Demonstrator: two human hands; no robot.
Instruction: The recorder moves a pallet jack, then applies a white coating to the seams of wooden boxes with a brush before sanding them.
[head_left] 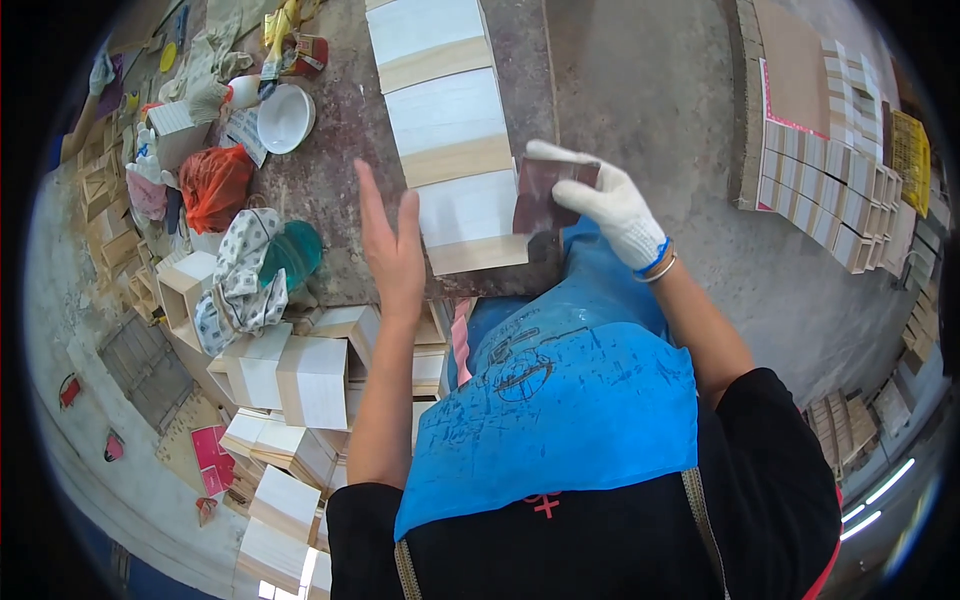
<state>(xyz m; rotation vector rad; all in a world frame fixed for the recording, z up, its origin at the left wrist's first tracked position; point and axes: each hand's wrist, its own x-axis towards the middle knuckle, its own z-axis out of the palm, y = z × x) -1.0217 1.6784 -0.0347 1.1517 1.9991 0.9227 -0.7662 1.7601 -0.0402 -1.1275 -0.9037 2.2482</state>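
A row of white and pale-wood boxes lies end to end down the dark worktable in front of me. My left hand is bare and open, fingers stretched out, just left of the nearest box; I cannot tell whether it touches. My right hand wears a white glove with a blue cuff edge. Between its thumb and fingers it grips a dark reddish-brown sheet that looks like sandpaper, by the nearest box's right edge. Part of the sheet is hidden by the glove.
On the worktable to the left are a white bowl, a red plastic bag, brushes and a patterned cloth. More wooden boxes are stacked below left. Stacked boxes stand at the far right.
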